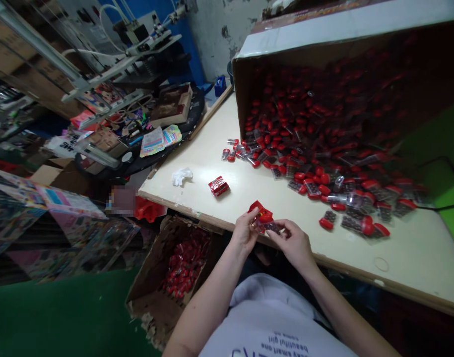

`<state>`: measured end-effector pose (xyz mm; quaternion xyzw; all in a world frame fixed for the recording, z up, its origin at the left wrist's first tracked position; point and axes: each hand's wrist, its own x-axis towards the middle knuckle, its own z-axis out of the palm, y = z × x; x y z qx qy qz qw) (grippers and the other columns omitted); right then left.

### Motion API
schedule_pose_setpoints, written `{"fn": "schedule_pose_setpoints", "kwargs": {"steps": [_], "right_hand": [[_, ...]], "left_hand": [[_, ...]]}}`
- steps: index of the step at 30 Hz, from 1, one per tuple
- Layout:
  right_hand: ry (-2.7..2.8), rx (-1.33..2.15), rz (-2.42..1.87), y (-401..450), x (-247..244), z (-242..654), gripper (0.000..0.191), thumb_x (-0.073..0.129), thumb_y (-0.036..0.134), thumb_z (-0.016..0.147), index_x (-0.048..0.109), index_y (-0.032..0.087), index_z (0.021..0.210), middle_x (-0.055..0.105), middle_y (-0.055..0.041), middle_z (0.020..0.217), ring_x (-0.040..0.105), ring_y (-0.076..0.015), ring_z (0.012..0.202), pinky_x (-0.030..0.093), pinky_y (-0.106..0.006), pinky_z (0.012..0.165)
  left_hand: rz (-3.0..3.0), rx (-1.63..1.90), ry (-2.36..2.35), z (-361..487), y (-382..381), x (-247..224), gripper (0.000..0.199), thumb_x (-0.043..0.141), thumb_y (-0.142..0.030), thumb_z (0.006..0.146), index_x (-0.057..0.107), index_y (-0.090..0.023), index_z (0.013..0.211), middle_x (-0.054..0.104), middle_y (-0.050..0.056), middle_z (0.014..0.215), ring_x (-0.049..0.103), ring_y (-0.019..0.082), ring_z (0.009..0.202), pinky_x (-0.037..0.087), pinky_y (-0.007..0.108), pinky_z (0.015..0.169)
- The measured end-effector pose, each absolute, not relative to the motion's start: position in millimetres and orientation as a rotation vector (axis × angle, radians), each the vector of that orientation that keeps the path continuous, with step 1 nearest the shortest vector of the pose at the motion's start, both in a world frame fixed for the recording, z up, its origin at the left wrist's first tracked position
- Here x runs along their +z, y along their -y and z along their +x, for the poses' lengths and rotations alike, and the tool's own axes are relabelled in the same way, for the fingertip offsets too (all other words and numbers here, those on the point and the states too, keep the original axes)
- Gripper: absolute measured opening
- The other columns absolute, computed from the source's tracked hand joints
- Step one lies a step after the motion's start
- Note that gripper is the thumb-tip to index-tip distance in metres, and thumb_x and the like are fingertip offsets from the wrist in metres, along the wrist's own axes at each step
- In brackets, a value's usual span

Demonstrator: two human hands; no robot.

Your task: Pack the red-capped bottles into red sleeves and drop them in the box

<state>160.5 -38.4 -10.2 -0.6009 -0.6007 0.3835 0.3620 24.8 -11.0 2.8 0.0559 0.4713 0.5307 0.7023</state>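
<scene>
My left hand point(246, 229) pinches a red printed packet point(261, 208) above the table's front edge. Against it, the fingers of my right hand point(291, 242) close on a small clear bag with a red top point(270, 225). The two items touch, and the fingers partly cover them. A small stack of red packets point(218, 186) lies on the table to the left, beyond my hands. Many small clear bags with red tops and dark contents point(316, 186) spill across the table from a tipped carton.
The big carton point(245, 99) lies open on the white table point(409, 263). Crumpled white tissue point(182, 176) is near the left edge. Below stands a cardboard box point(145, 277) holding red packets point(185, 260). A machine with a round black table point(137, 161) is at left.
</scene>
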Motion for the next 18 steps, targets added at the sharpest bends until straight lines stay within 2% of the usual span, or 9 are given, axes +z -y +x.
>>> {"fn": "schedule_pose_setpoints", "kwargs": {"steps": [5, 11, 18], "right_hand": [[1.516, 0.993, -1.578, 39.6, -7.1, 167.1, 0.025, 0.062, 0.04, 0.075, 0.063, 0.021, 0.091, 0.059, -0.0012, 0.072, 0.046, -0.0131, 0.053, 0.041, -0.025, 0.053], [1.475, 0.995, -1.626, 40.5, -8.0, 178.9, 0.026, 0.064, 0.041, 0.075, 0.062, 0.021, 0.092, 0.057, 0.0005, 0.071, 0.044, -0.0121, 0.053, 0.039, -0.025, 0.053], [1.48, 1.025, -1.625, 43.3, -7.0, 175.5, 0.025, 0.064, 0.04, 0.076, 0.062, 0.021, 0.092, 0.052, 0.0024, 0.064, 0.043, -0.0121, 0.052, 0.038, -0.024, 0.053]], "left_hand": [[0.087, 1.211, -1.096, 20.2, 4.2, -2.3, 0.027, 0.076, -0.028, 0.06, 0.062, -0.014, 0.078, 0.065, 0.002, 0.071, 0.059, 0.013, 0.062, 0.043, 0.025, 0.059], [-0.048, 1.216, -1.167, 13.0, -3.5, -1.2, 0.024, 0.075, -0.017, 0.056, 0.058, -0.014, 0.073, 0.061, 0.0, 0.066, 0.056, 0.011, 0.058, 0.044, 0.025, 0.059], [-0.094, 1.183, -1.165, 15.5, -4.3, 0.8, 0.014, 0.067, -0.017, 0.064, 0.058, -0.014, 0.074, 0.061, 0.002, 0.065, 0.055, 0.011, 0.056, 0.042, 0.024, 0.053]]}}
